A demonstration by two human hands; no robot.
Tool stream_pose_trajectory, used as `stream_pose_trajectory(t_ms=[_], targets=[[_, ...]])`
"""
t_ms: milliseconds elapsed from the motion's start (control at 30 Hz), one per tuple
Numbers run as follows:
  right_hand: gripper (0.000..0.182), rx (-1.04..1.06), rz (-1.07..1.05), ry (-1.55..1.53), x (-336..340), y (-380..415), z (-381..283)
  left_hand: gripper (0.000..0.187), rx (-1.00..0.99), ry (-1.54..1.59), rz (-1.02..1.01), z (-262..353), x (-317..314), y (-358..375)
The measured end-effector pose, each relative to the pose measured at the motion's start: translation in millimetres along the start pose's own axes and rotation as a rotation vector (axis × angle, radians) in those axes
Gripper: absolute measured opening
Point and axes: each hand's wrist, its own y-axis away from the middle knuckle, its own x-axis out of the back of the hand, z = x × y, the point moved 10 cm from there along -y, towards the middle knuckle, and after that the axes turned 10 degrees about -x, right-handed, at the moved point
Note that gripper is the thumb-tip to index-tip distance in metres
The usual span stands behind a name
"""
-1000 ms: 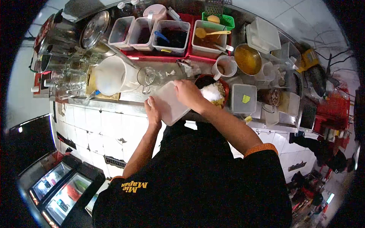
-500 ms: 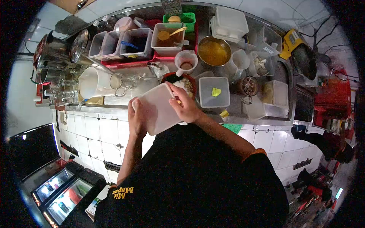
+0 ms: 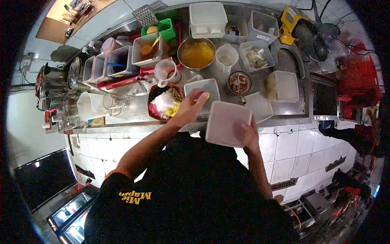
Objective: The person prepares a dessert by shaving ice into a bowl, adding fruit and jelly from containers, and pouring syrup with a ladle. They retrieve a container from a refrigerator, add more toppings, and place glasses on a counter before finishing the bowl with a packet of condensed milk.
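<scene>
My right hand [image 3: 251,136] holds a translucent, pinkish square plastic container or lid [image 3: 228,124] by its right side, in front of the counter edge. My left hand [image 3: 189,109] reaches over a clear square-lidded box [image 3: 211,86], its fingers curled beside a yellow label [image 3: 208,96]. A small reddish shape shows at those fingers, too blurred to identify. Left of this hand stands a red bowl [image 3: 152,115] with white powder, yellow pieces and dark and brown ingredients. A measuring jug [image 3: 166,71] stands just behind the bowl.
Behind are a steel bowl of orange liquid [image 3: 197,55], a clear jug [image 3: 226,57], a glass mug [image 3: 239,83], square tubs [image 3: 283,86] and a green basket [image 3: 165,29]. Glass mugs [image 3: 115,101] stand left. A person's dark sleeve [image 3: 339,130] shows at far right.
My hands have parted. The pinkish container has moved right with my right hand, and my left hand has let go of it and reached to the lidded box. The view has shifted, uncovering the red bowl.
</scene>
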Motion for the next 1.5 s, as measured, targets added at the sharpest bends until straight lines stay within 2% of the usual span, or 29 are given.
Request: stream_pose_trajectory(t_ms=[67, 100, 133, 167, 200, 267, 300, 333, 433, 500, 533, 567, 600, 633, 667, 733, 800, 833, 867, 933, 1000, 1033, 1100, 1167, 1233, 1300, 1400, 1467, 1500], targets=[[0.073, 0.117, 0.073, 0.004, 68.4, -6.9, 11.6, 0.050, -0.434, -0.654, 0.049, 44.3, -7.9, -21.7], [0.074, 0.212, 0.096, -0.048, 86.3, 1.6, 4.2, 0.050, -0.430, -0.659, 0.056, 34.7, -12.5, -36.0], [0.074, 0.308, 0.118, -0.102, 101.2, 7.0, -4.5, 0.055, -0.481, -0.862, 0.042, 23.9, -22.8, -49.7], [0.072, 0.302, 0.229, -0.061, 124.0, 0.3, -5.8, 0.061, -0.533, -1.065, 0.022, 20.0, -34.0, -57.9], [0.072, 0.306, 0.225, -0.062, 132.2, -4.1, -8.8, 0.061, -0.537, -1.068, 0.026, 22.5, -39.4, -62.3], [0.067, 0.370, 0.313, -0.003, 148.2, 0.2, -17.8, 0.067, -0.397, -1.161, -0.071, 8.6, -50.7, -71.2], [0.064, 0.281, 0.309, -0.128, 153.1, -4.2, -16.6, 0.067, -0.400, -1.164, -0.071, 5.1, -53.6, -73.3], [0.064, 0.284, 0.305, -0.130, 153.6, -8.1, -18.2, 0.068, -0.418, -1.159, -0.047, 1.1, -53.9, -74.2], [0.063, 0.386, 0.352, -0.031, 161.2, -22.3, -22.4, 0.067, -0.438, -1.128, -0.048, -0.5, -52.7, -72.5], [0.071, 0.565, 0.430, -0.002, 178.9, -33.2, -26.3, 0.066, -0.445, -1.102, -0.062, 7.1, -49.9, -69.8], [0.071, 0.565, 0.407, 0.004, 182.5, -44.7, -23.5, 0.064, -0.534, -1.098, -0.023, 21.8, -50.9, -60.9], [0.066, 0.548, 0.498, 0.135, 188.2, -50.9, -21.8, 0.062, -0.622, -1.094, 0.015, 38.4, -50.9, -48.6], [0.063, 0.532, 0.591, 0.266, 192.2, -56.1, -21.4, 0.062, -0.614, -1.100, 0.034, 46.4, -44.6, -37.4], [0.064, 0.482, 0.664, 0.289, 199.7, -65.2, -18.4, 0.059, -0.606, -0.973, 0.041, 54.5, -34.1, -23.3], [0.064, 0.489, 0.641, 0.299, 196.3, -67.9, -21.8, 0.056, -0.601, -0.846, 0.053, 63.0, -21.2, -9.9], [0.065, 0.553, 0.506, 0.420, 178.8, -68.9, -34.2, 0.051, -0.459, -0.859, 0.119, 68.2, 23.8, 16.0], [0.065, 0.526, 0.711, 0.567, 156.8, -33.4, -62.8, 0.043, -0.325, -0.677, 0.337, 43.4, 96.3, 41.3], [0.064, 0.562, 1.053, 1.109, 156.8, -22.7, -82.7, 0.038, -0.204, -0.668, 0.527, 18.3, 137.6, 60.4], [0.061, 0.654, 1.085, 1.150, 132.5, -7.6, -101.2, 0.034, -0.077, -0.650, 0.717, -13.0, 175.3, 83.4], [0.058, 0.873, 0.940, 1.008, 87.1, 1.0, -121.9, 0.028, 0.009, -0.852, 0.899, -55.9, 223.6, 120.1], [0.054, 0.925, 0.713, 0.886, 3.8, 2.1, -140.4, 0.032, 0.278, -0.498, 0.786, -134.4, 246.2, 127.0], [0.046, 0.949, 0.628, 1.117, -39.9, -8.8, -140.7, 0.037, 0.386, -0.073, 0.642, -157.3, 228.8, 121.1], [0.035, 0.967, 0.137, 0.830, -128.8, -30.6, -135.1, 0.036, 0.212, 0.114, 0.524, -184.8, 217.2, 103.7], [0.035, 0.717, -0.108, 1.063, -210.5, -55.5, -109.5, 0.036, 0.155, 0.191, 0.507, -193.9, 213.5, 98.6], [0.028, 0.780, -0.343, 1.123, -303.7, -48.6, -91.9, 0.033, 0.010, -0.039, 0.355, -190.8, 217.5, 84.4], [0.027, 0.873, -0.595, 1.164, -385.5, -47.7, -70.2, 0.032, 0.025, -0.055, 0.359, -162.5, 215.3, 85.0], [0.029, 0.784, -0.742, 1.168, -480.0, -78.6, -28.8, 0.026, 0.017, -0.324, 0.377, -140.1, 223.7, 91.8], [0.031, 0.727, -0.716, 1.242, -534.3, -108.5, -6.4, 0.024, -0.048, -0.239, 0.420, -147.8, 230.2, 95.4], [0.031, 0.839, -0.647, 1.264, -560.9, -122.3, -6.4, 0.024, -0.053, -0.227, 0.429, -146.4, 236.3, 98.9]])
